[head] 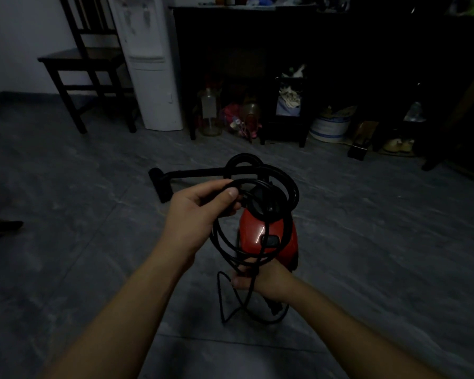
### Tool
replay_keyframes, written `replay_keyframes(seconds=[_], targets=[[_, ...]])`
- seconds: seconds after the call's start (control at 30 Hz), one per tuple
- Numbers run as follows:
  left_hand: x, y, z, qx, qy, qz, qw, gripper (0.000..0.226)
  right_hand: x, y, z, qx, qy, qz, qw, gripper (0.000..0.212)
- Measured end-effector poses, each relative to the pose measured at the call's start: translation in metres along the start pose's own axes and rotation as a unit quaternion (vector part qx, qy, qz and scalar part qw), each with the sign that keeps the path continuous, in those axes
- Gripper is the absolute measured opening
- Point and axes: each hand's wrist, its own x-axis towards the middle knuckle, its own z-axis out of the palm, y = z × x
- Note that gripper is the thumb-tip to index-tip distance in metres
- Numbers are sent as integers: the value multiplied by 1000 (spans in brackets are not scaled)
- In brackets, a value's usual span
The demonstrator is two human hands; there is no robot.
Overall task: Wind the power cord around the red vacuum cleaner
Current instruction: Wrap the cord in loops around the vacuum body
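One clear jar (209, 113) stands beyond the red vacuum cleaner (251, 236), to its left, contents too dim to tell. One striped bucket (330, 127) sits beyond-right, filling unclear. Two hands: the left hand (197, 212) grips power cord (219, 296) loops beside the vacuum's top; the right hand (260, 280) grips the cord nearer the camera.

Red vacuum cleaner (268, 236) with black power cord (246, 242) and black hose (257, 165); grey marbled floor (93, 187); white water dispenser (153, 64); dark brown chair (82, 61).
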Motion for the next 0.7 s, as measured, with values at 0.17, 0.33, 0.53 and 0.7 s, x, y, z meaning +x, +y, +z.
replay_keyframes(seconds=[0.17, 0.33, 0.53, 0.7], targets=[[2, -1, -29, 66, 33, 24, 997, 23, -2, 16, -22, -3, 39, 50, 998, 28], [5, -5, -58, 116, 62, 18, 991, 20, -10, 13, -51, 17, 73, 61, 995, 7], [4, -17, -55, 206, 25, 8, 978, 18, -11, -2, -57, 39, 98, 60, 993, 8], [0, -35, -51, 302, -27, -18, 953, 26, -13, -17, -63, 91, 99, 80, 988, 11]])
